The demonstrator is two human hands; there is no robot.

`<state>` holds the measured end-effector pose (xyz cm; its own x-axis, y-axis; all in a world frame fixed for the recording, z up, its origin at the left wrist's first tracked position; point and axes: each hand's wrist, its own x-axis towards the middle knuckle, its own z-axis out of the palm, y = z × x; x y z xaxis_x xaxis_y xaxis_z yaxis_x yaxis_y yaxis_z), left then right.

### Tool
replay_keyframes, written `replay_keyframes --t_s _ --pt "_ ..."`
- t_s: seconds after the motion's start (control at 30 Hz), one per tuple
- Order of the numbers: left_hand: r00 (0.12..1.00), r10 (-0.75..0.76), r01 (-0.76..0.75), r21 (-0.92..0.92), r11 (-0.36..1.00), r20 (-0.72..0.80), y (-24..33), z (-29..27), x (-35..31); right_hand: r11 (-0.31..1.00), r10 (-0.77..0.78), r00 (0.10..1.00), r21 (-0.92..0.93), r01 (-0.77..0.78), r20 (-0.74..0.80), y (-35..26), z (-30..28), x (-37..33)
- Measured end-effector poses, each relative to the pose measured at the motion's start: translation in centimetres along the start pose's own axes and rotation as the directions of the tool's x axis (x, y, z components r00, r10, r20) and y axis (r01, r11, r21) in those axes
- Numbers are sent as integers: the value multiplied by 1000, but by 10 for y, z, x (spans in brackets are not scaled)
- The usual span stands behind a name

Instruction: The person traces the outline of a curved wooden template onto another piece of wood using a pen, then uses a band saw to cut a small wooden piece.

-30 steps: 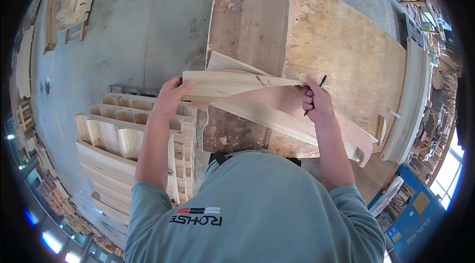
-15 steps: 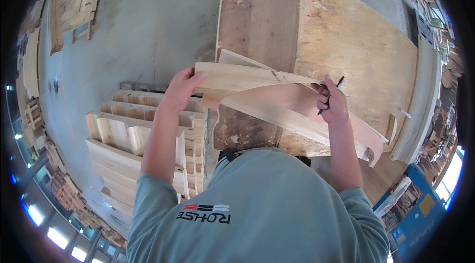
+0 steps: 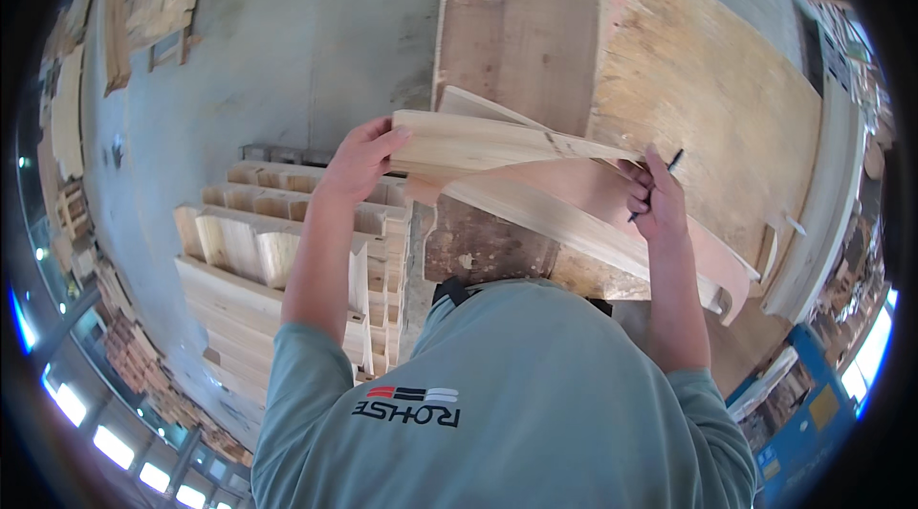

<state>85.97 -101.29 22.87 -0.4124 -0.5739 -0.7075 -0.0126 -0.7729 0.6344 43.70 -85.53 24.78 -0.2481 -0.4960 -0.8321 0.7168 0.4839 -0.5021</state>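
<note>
Pale wood in hand: grips a curve-edged board (image 3: 488, 140) by one end with the left hand (image 3: 362, 163), pinches its tapered end and a dark pen (image 3: 676, 162) in the right hand (image 3: 660, 200). Holds it over the table (image 3: 708, 78), above a pinkish panel (image 3: 601, 190); seemingly already shaped, not yet set down.

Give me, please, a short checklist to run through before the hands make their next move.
1. Left hand gripping the broad left end of the pale board: ok.
2. Right hand at the board's narrow right end: ok.
3. Dark pen held in the right hand: ok.
4. Pen tip capped or bare: cannot tell, too small.
5. Space beneath the board clear: not ok, curved wooden pieces lie there on the worktable.
</note>
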Motion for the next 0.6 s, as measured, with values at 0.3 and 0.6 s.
replay_keyframes --t_s 0.3,0.6 --pt "1000 17 -17 11 1000 -26 -5 0 -2 999 7 1000 -40 -8 -20 -3 8 -2" --pt "1000 5 -5 -1 1000 -22 -6 -5 -1 1000 -8 1000 -21 8 0 -1 3 -2"
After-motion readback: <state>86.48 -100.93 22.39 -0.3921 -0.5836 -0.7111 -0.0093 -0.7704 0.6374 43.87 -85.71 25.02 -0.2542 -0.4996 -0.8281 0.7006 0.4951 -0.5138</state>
